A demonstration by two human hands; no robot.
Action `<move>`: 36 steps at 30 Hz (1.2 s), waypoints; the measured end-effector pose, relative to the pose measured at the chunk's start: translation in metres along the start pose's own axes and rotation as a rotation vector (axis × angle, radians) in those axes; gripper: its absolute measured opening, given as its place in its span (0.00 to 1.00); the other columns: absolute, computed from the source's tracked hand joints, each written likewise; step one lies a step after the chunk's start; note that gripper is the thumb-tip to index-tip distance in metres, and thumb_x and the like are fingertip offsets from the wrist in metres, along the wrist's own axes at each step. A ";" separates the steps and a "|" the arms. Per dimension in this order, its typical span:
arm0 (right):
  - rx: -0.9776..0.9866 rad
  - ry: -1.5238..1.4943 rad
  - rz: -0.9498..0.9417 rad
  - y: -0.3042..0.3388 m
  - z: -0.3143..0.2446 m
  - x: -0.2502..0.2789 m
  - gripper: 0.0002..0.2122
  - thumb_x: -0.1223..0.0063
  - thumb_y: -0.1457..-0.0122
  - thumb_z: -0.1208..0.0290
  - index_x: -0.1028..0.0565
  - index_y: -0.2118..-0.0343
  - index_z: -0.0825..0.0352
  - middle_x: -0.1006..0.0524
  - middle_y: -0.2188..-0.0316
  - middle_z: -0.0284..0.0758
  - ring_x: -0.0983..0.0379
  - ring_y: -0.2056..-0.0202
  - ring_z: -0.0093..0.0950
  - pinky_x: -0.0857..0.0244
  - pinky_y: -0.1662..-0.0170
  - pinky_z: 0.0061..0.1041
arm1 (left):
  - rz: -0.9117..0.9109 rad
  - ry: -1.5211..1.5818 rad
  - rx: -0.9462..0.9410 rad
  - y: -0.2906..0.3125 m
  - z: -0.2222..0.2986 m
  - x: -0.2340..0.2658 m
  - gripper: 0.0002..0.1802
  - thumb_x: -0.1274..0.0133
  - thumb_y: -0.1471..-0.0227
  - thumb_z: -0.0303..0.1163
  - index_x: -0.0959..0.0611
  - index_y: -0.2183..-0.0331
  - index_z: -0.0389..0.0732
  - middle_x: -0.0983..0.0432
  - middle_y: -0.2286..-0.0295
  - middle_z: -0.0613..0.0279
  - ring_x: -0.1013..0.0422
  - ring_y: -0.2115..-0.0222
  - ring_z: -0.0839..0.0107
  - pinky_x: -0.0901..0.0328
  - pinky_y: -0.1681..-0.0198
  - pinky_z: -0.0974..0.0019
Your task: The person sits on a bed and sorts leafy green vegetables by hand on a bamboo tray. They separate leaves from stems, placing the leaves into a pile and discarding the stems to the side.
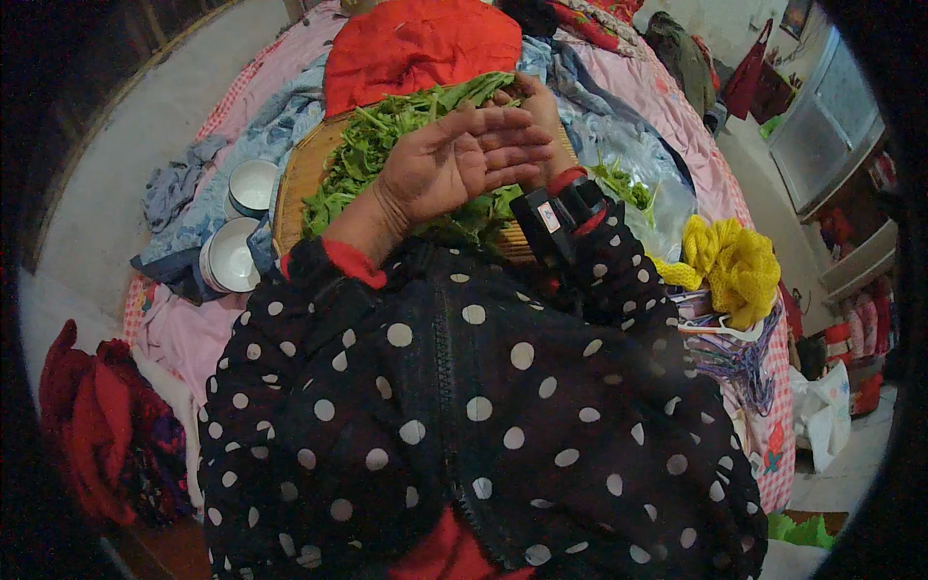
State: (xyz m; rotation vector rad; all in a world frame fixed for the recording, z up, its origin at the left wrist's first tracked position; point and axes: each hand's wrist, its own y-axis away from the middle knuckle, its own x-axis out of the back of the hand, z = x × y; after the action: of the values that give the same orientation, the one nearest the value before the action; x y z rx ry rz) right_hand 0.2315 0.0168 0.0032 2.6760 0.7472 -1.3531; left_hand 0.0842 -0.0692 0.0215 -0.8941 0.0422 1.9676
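Observation:
My left hand (464,159) is held over a heap of leafy greens (353,164), its palm turned up toward me and the fingers stretched to the right. It grips nothing. Just behind it is my right hand (541,111), partly hidden by the left one. Its visible fingers curl at the upper right end of the heap, against some green stems. The greens lie on a round woven bamboo tray (290,208). A dark band with a small box sits on my right wrist.
Red cloth (416,48) lies beyond the tray. Two white bowls (253,184) stand at the left on blue patterned cloth. At the right are a clear plastic bag (667,208) with greens and a yellow net (730,266). Pink cloth covers the table (725,184).

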 end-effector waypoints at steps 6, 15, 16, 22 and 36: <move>-0.282 -0.143 -0.229 0.006 -0.004 0.005 0.15 0.64 0.42 0.56 0.34 0.78 0.60 0.32 0.82 0.27 0.35 0.81 0.25 0.37 0.72 0.23 | 0.008 0.069 0.012 -0.010 -0.011 -0.006 0.34 0.63 0.44 0.49 0.39 0.49 0.28 0.43 0.49 0.38 0.48 0.44 0.49 0.54 0.41 0.52; -0.059 -0.103 -0.143 -0.020 -0.024 -0.016 0.14 0.63 0.42 0.59 0.38 0.79 0.61 0.35 0.80 0.28 0.38 0.78 0.25 0.40 0.71 0.24 | -0.041 0.243 -0.134 -0.024 -0.007 -0.014 0.32 0.65 0.44 0.48 0.37 0.50 0.28 0.42 0.49 0.38 0.47 0.45 0.47 0.53 0.41 0.50; -0.151 -0.140 -0.152 -0.016 -0.028 -0.016 0.14 0.63 0.42 0.59 0.40 0.80 0.61 0.37 0.81 0.27 0.40 0.78 0.25 0.43 0.72 0.23 | -0.052 0.304 -0.137 -0.023 -0.007 -0.014 0.31 0.64 0.44 0.47 0.36 0.51 0.27 0.42 0.50 0.37 0.47 0.46 0.46 0.53 0.41 0.49; -0.066 -0.085 -0.064 -0.007 -0.017 -0.023 0.14 0.63 0.42 0.58 0.39 0.80 0.60 0.37 0.83 0.26 0.40 0.81 0.23 0.43 0.74 0.21 | 0.004 0.251 -0.126 -0.020 -0.007 -0.017 0.34 0.65 0.44 0.50 0.38 0.49 0.29 0.43 0.48 0.38 0.48 0.45 0.47 0.53 0.41 0.50; 0.255 -0.153 0.013 -0.013 -0.034 -0.042 0.11 0.65 0.44 0.64 0.36 0.79 0.63 0.37 0.84 0.29 0.41 0.81 0.26 0.42 0.75 0.25 | 0.242 -0.259 -0.084 -0.014 0.005 -0.015 0.13 0.51 0.48 0.33 0.26 0.62 0.36 0.26 0.70 0.61 0.29 0.67 0.71 0.32 0.60 0.65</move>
State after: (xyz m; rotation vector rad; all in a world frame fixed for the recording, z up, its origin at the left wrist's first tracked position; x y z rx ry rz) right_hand 0.2301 0.0203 0.0591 2.7102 0.5760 -1.7333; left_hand 0.0968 -0.0704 0.0383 -0.7065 -0.0853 2.3128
